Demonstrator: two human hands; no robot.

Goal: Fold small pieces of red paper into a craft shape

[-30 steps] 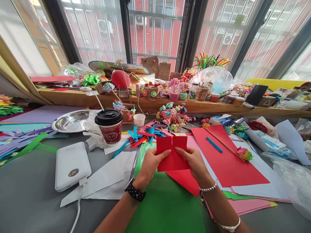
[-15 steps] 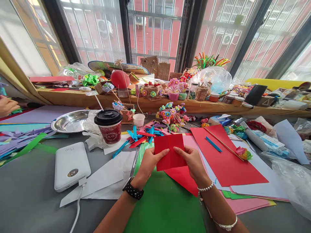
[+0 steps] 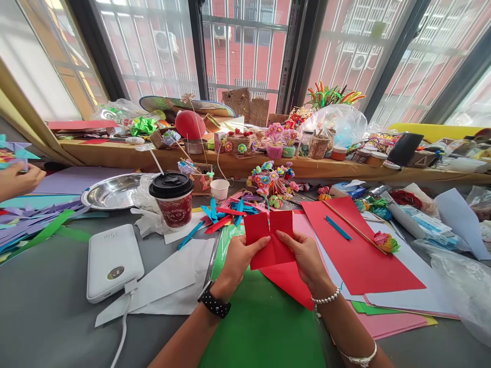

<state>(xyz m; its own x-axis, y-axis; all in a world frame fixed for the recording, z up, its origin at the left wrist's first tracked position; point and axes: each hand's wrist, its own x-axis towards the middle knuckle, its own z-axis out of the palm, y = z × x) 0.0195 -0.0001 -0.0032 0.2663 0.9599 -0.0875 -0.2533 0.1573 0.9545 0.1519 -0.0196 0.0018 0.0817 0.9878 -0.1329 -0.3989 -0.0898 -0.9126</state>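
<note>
Both my hands hold a small red paper square (image 3: 269, 235) upright over a green sheet (image 3: 264, 322). My left hand (image 3: 237, 260) pinches its left half and my right hand (image 3: 305, 255) pinches its right half, thumbs pointing toward the middle. The top edge shows a split or notch between two flaps. A red paper scrap (image 3: 289, 283) lies under it on the green sheet.
A lidded coffee cup (image 3: 171, 198), a white power bank (image 3: 114, 260) with cable, a steel bowl (image 3: 111, 191) and white paper lie to the left. Red, pink and white sheets (image 3: 356, 250) lie right. Another person's hand (image 3: 17, 179) holds paper at far left. Craft flowers crowd the sill.
The red square's top edge has parted again into two flaps after looking closed half a second ago. The other person's hand at far left has moved further into view.
</note>
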